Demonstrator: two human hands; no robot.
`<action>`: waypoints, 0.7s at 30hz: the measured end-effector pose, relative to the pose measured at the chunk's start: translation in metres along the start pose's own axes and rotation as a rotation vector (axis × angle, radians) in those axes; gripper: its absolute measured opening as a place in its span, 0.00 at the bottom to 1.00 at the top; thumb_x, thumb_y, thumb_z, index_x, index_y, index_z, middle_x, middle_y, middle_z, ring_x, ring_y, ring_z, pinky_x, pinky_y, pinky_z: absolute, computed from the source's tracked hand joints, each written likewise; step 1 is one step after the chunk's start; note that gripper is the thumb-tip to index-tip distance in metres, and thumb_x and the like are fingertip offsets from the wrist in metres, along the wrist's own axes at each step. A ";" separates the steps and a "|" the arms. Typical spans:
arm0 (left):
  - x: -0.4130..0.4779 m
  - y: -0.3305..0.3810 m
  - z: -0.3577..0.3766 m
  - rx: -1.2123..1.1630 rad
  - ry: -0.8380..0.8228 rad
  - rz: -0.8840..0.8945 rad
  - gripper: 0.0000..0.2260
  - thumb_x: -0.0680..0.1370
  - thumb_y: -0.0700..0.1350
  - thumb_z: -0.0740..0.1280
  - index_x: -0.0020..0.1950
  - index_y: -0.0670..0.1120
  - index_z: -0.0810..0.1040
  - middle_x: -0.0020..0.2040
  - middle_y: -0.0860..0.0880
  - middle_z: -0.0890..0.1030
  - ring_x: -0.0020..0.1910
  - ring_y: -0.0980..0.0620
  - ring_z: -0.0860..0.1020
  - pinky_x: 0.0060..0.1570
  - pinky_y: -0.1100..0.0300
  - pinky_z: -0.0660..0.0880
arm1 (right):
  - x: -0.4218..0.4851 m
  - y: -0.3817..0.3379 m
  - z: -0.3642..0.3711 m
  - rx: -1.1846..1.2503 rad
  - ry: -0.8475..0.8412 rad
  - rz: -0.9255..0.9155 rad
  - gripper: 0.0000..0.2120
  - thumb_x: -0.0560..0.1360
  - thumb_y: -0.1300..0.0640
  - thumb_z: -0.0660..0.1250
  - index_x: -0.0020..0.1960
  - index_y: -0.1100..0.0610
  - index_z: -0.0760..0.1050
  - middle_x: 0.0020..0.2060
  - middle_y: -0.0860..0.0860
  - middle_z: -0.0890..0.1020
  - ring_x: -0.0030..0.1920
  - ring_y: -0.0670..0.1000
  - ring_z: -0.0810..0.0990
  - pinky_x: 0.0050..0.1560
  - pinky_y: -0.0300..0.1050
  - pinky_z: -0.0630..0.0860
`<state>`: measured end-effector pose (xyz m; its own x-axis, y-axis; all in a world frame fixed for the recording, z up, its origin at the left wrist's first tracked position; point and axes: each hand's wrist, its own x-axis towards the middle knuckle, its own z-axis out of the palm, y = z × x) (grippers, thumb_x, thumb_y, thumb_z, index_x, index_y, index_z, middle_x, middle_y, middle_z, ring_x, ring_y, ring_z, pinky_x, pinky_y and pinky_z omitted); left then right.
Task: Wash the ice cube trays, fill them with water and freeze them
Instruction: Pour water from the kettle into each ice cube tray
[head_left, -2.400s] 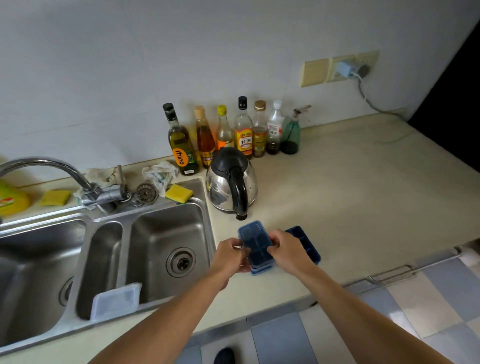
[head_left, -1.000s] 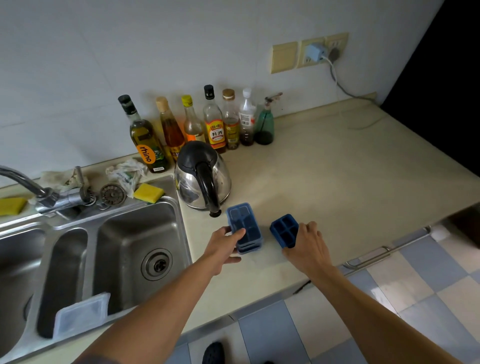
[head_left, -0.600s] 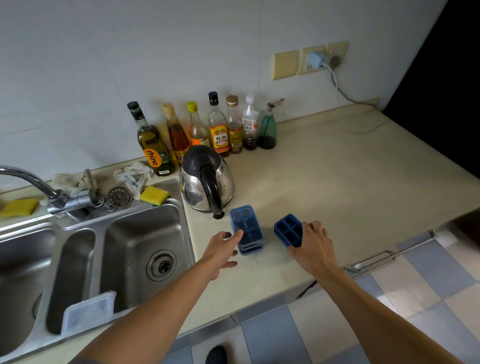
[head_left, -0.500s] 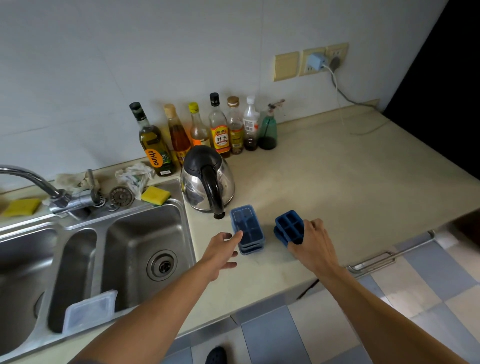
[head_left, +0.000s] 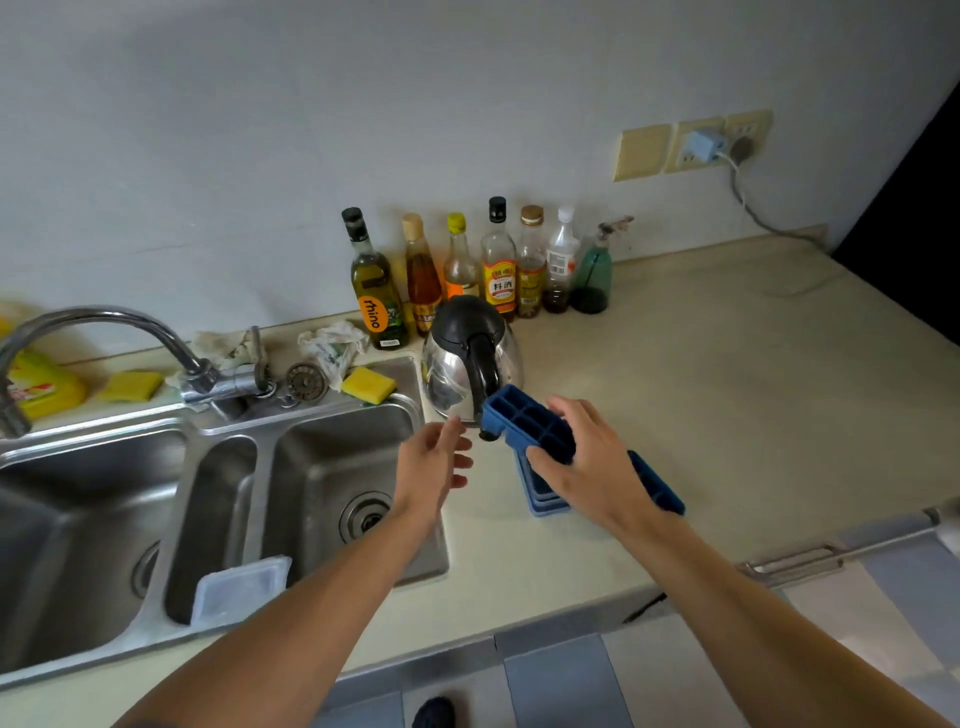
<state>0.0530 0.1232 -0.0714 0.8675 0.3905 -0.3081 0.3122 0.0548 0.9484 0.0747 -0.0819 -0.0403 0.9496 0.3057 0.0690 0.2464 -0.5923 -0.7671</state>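
One blue ice cube tray (head_left: 527, 428) has been lifted clear of the desk (head_left: 727, 415) within the last half second. Previously it rested on the surface beside the stack, under the right hand. It is now held in the air, tilted, with its compartments facing up and its far end passing in front of the kettle (head_left: 470, 364).

The right hand (head_left: 587, 467) is closed on the near end of the lifted tray, with the thumb on the near side wall and the fingers over the far rim. The left hand (head_left: 434, 462) is empty, with the fingers spread and loosely curled. It has been withdrawn from the stack and is now held over the desk edge beside the right basin of the sink (head_left: 332, 467), just short of the raised tray.

The stack of remaining trays (head_left: 540, 496) stays on the desk, below and behind the right hand. A further blue tray (head_left: 657, 486) lies on the desk just to the right of the stack, partly hidden by the right wrist.

The change is judged to mark the start of the washing step: one tray has been separated and is being carried leftward, toward the sink. The open left hand appears placed to receive or steady it. No water is seen running from the tap (head_left: 104, 327). Washing, filling and freezing are all judged not yet done. A yellow sponge (head_left: 369, 384) lies at the sink rim, within reach.
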 end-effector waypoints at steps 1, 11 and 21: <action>0.001 0.006 -0.013 -0.003 -0.011 0.006 0.16 0.82 0.58 0.63 0.52 0.47 0.82 0.44 0.48 0.84 0.37 0.53 0.81 0.35 0.59 0.77 | 0.003 -0.007 0.010 0.004 -0.036 -0.018 0.29 0.73 0.44 0.68 0.72 0.48 0.66 0.61 0.41 0.72 0.57 0.42 0.75 0.56 0.38 0.74; 0.067 -0.021 -0.165 0.056 -0.113 -0.253 0.05 0.82 0.40 0.66 0.56 0.44 0.81 0.51 0.41 0.84 0.43 0.47 0.85 0.41 0.50 0.85 | 0.054 -0.059 0.160 -0.166 -0.325 -0.158 0.36 0.76 0.50 0.72 0.79 0.50 0.59 0.74 0.47 0.66 0.72 0.47 0.63 0.74 0.46 0.66; 0.139 -0.099 -0.242 0.144 -0.058 -0.374 0.05 0.81 0.44 0.68 0.56 0.47 0.80 0.52 0.44 0.84 0.48 0.48 0.85 0.39 0.57 0.83 | 0.096 -0.051 0.293 0.071 -0.444 0.384 0.31 0.73 0.52 0.76 0.72 0.49 0.68 0.59 0.45 0.76 0.58 0.45 0.78 0.50 0.35 0.73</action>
<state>0.0489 0.3947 -0.1897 0.7032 0.3151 -0.6373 0.6577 0.0521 0.7515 0.0961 0.1964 -0.1816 0.7925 0.3713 -0.4839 -0.1271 -0.6755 -0.7263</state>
